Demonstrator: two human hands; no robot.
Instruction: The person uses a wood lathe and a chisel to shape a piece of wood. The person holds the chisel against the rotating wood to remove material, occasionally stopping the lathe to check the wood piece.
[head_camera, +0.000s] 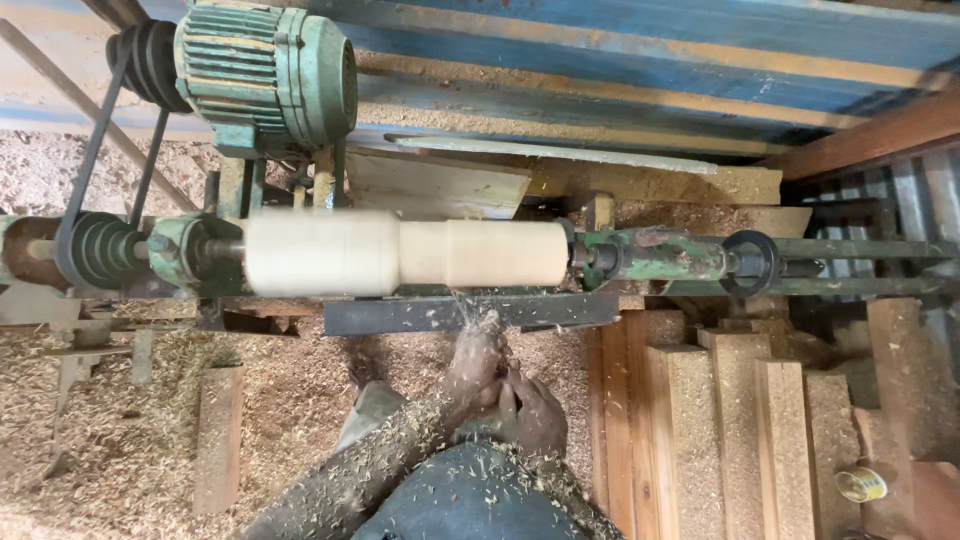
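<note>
The pale, blurred wooden cylinder (405, 252) sits on the green lathe between its two centres: its right part is already thinner, the left part thick and unturned. Chips fly over the dark steel tool rest (470, 312). My left hand (478, 362) and right hand (527, 412) are clenched together, seemingly on a tool I can't make out. Sawdust covers the floor (120, 450).

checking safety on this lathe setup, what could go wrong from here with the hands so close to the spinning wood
1. Both hands sit bare just under the blurred, spinning wood cylinder; a slip could pull fingers in.
2. Chips fly toward the person, so eyes may be hit.
3. The open belt and motor could catch the shaving-covered sleeve.
</note>
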